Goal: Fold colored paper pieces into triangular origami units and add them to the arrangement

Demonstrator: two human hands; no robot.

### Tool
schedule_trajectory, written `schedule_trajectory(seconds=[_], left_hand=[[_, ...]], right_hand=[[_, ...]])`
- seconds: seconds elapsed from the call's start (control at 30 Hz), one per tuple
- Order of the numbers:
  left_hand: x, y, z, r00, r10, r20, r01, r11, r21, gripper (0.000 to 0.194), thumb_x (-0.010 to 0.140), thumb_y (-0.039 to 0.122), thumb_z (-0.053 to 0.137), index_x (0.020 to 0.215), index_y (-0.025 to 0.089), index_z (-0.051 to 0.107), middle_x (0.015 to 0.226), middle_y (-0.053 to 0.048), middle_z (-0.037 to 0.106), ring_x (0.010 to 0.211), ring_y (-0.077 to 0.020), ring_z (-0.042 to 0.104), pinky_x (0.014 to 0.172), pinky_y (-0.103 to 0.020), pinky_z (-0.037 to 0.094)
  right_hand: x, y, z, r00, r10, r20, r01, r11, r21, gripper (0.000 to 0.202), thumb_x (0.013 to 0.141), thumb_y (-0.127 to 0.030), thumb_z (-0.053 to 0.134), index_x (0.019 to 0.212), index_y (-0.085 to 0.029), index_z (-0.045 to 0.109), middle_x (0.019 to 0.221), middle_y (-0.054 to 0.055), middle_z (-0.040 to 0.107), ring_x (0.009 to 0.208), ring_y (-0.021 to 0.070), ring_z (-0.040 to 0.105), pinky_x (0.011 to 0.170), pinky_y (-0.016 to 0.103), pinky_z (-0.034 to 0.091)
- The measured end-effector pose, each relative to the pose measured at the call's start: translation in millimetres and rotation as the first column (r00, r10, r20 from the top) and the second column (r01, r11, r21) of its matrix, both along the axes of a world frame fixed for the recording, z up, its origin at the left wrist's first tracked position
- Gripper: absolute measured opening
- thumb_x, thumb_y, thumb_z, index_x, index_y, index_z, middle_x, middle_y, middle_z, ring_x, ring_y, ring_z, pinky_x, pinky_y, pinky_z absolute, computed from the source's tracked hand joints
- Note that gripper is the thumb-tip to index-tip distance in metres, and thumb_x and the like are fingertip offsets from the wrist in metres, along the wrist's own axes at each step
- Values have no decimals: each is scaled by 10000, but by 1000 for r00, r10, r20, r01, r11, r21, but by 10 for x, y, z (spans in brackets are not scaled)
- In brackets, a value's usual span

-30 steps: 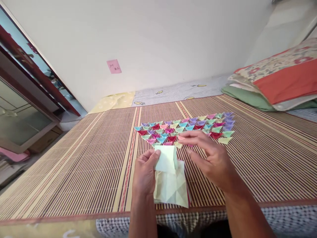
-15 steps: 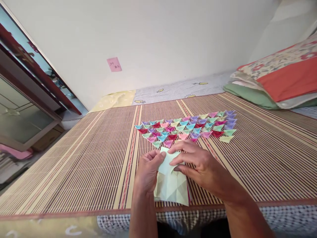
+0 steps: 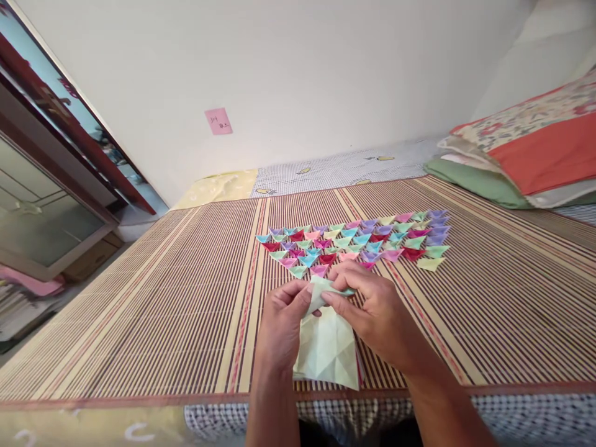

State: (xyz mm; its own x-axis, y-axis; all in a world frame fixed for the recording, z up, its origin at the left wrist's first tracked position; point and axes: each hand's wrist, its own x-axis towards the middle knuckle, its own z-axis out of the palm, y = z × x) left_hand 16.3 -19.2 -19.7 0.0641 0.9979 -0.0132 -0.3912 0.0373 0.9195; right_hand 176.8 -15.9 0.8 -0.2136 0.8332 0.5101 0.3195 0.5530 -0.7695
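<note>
A small pale green paper is pinched between both hands, with its upper part folded over. My left hand grips its left side with thumb and fingers. On the right side, my right hand holds the folded part, thumb in front. Below the hands lies a stack of creased pale green sheets, with pink edges showing at its right. Beyond the hands, rows of small folded paper pieces in many colours rest on the striped mat.
Folded bedding in red, floral and green is piled at the far right. A pink note is stuck on the white wall. A glass-panelled door stands at the left. Checked cloth hangs along the near edge.
The paper between the hands has been folded over and looks smaller. My right hand's fingers have closed from a spread pose onto the paper. The view has shifted slightly.
</note>
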Motion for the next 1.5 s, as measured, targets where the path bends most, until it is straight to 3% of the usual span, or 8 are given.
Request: schedule_trajectory(seconds=[0.27, 0.47, 0.73, 1.0, 1.5], left_hand=[[17, -8, -21, 999, -12, -43, 14, 998, 55, 288, 934, 416, 705, 858, 168, 830, 693, -38, 712, 630, -110, 560, 594, -205, 431], [64, -5, 40, 996, 19, -90, -15, 999, 40, 201, 789, 350, 847, 811, 151, 829, 734, -56, 751, 683, -133, 630, 673, -224, 516], [104, -7, 38, 995, 91, -39, -90, 995, 32, 200, 728, 301, 880, 862, 168, 816, 802, -47, 771, 703, -150, 668, 679, -259, 563], [144, -29, 51, 988, 140, -69, -135, 988, 72, 129, 803, 284, 816, 860, 168, 805, 767, -25, 752, 674, -123, 646, 679, -236, 534], [193, -42, 83, 984, 167, -64, -163, 985, 61, 127, 756, 264, 830, 840, 172, 807, 780, -34, 763, 701, -151, 663, 692, -258, 544]], right_hand=[[-20, 14, -40, 999, -36, -17, 34, 994, -99, 240, 917, -199, 612, 692, -209, 528, 757, -1, 559, 727, 173, 553, 669, 308, 420], [-6, 28, -41, 998, -31, -51, 25, 993, -118, 252, 915, -230, 626, 675, -207, 552, 727, -4, 552, 708, 169, 547, 651, 299, 420], [2, 44, -45, 994, -8, -112, -11, 987, -163, 239, 971, -276, 579, 757, -193, 645, 805, 34, 657, 771, 190, 620, 700, 312, 472], [-72, 24, -71, 989, -92, -118, 67, 978, -200, 227, 970, -339, 568, 798, -194, 602, 770, 29, 645, 709, 184, 608, 616, 297, 457], [-101, 17, -95, 981, -151, -125, 133, 981, -140, 213, 947, -304, 576, 758, -205, 566, 765, 31, 636, 675, 164, 582, 524, 248, 433]])
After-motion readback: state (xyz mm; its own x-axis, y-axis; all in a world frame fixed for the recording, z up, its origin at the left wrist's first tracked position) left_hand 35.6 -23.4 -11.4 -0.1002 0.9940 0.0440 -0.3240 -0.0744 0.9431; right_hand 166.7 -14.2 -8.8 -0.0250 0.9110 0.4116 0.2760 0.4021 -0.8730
